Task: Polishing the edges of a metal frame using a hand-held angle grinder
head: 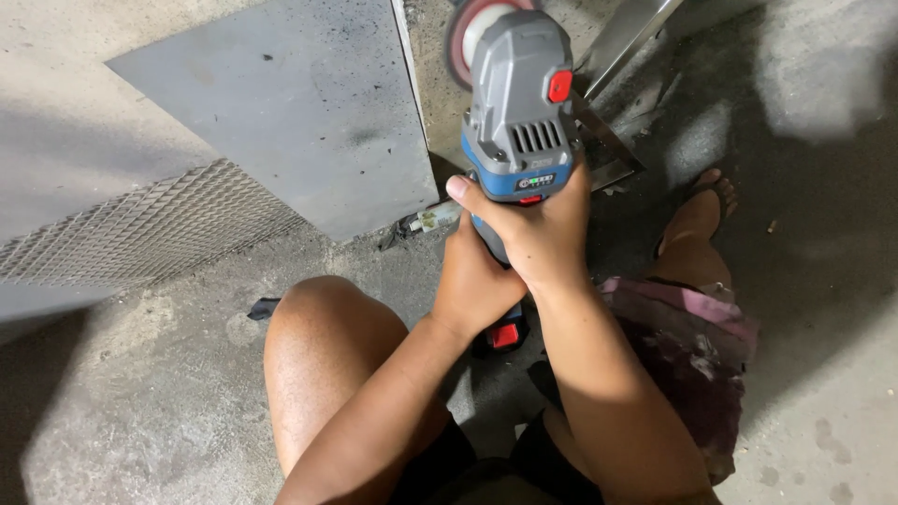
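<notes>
Crouching over a concrete floor (168, 411), a person's right hand (538, 229) and left hand (472, 281) both wrap a grey-blue angle grinder (519, 103) (rigid, probably hefty) by its slim body, disc (468, 33) away.

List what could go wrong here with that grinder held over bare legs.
1. The angle grinder sits close above a bare knee and bare foot; sparks or a slip could injure skin.
2. Both the left hand and right hand are ungloved.
3. The metal strip looks unclamped and might kick.
</notes>
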